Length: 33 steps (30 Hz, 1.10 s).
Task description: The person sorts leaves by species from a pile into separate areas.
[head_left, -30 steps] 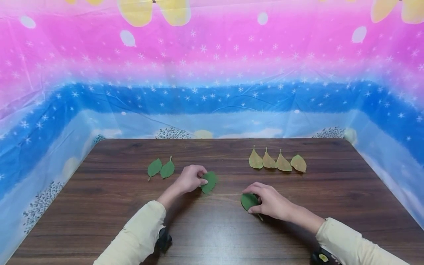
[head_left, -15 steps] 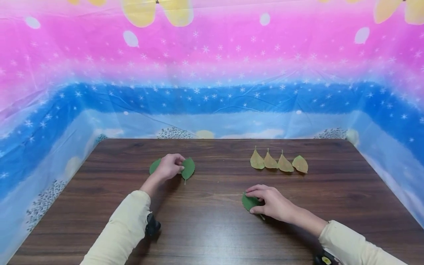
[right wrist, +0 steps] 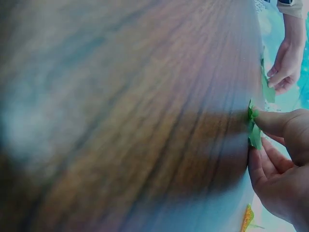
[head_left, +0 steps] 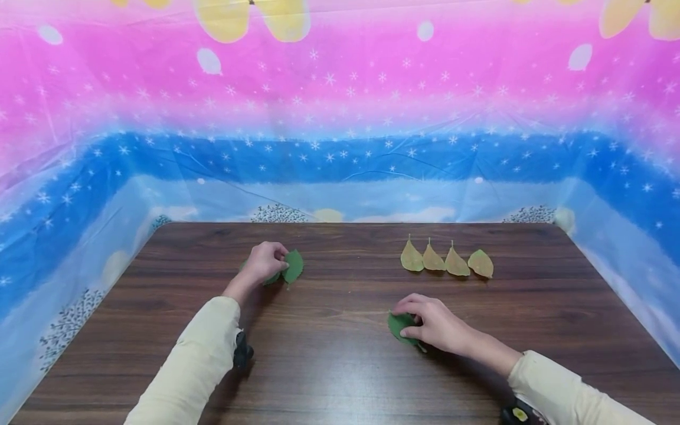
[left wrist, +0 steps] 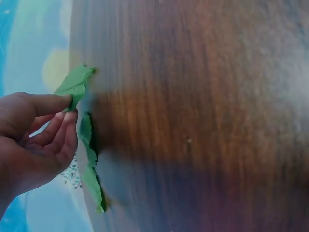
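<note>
My left hand [head_left: 260, 264] pinches a green leaf [head_left: 293, 267] between thumb and fingers at the back left of the table. Close beside it lie two more green leaves, mostly behind the hand in the head view; in the left wrist view both of these green leaves [left wrist: 88, 137] show below the held one. Nearer the middle, my right hand [head_left: 438, 323] holds another green leaf [head_left: 401, 326] by its edges, thumb on the near side and fingers on the far side. Its stem pokes out under the thumb.
A row of several yellowish-brown leaves [head_left: 455, 262] lies at the back right of the dark wooden table [head_left: 329, 366]. Behind the table's far edge hangs a pink and blue patterned cloth [head_left: 340, 153], which also runs along both sides.
My left hand has carried its leaf leftward and back, up beside the two lying green leaves. The right hand stays with its leaf in nearly the same place.
</note>
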Available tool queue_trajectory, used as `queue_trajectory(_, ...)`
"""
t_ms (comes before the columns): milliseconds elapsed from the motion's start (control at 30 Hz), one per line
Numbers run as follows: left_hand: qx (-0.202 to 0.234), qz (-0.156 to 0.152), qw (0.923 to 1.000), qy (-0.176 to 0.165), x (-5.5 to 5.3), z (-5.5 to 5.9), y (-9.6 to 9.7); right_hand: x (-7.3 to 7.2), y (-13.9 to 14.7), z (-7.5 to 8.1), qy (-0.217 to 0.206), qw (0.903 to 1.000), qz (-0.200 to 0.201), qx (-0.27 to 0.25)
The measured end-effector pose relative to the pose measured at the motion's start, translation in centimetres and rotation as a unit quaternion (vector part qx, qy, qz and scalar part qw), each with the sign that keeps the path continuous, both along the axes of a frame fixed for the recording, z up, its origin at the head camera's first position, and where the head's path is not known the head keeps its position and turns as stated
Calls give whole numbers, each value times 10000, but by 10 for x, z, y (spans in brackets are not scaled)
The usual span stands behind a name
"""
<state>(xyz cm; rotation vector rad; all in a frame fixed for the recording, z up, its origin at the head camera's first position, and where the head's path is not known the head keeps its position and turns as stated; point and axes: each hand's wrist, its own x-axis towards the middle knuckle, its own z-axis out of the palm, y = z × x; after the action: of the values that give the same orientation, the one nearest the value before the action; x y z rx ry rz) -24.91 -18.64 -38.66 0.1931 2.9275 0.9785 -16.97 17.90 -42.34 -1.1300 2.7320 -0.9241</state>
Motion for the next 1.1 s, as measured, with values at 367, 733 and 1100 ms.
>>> queue_trajectory(367, -55, 59, 9999, 103, -5, -11, -2, -8, 2, 2, -740, 9967, -189, -258)
queue_trajectory(733, -67, 28, 9999, -89, -5, -12, -3, -17, -3, 5, -1042, 9918, -604, -417)
queue_trajectory(1100, -21, 138, 9998, -160, -4, -13, -3, -35, -9, 16, -1752, 9716, -1069, -1176)
